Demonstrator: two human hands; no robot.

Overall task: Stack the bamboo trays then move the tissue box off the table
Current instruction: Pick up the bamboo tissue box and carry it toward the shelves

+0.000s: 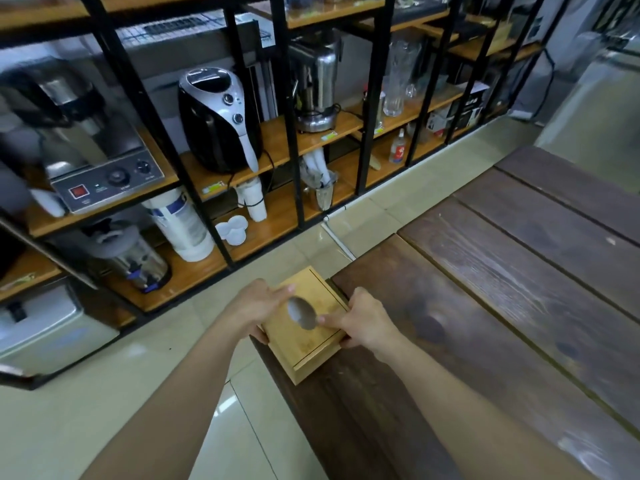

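A bamboo tissue box with an oval opening in its lid is held at the left edge of the dark wooden table, partly over the tiled floor. My left hand grips its left side, fingers reaching onto the lid. My right hand grips its right side, thumb near the opening. No bamboo trays are in view.
A black metal rack with wooden shelves stands across the floor, holding an air fryer, a blender, a control-panel appliance, paper cups and glassware. Pale tiled floor lies between rack and table.
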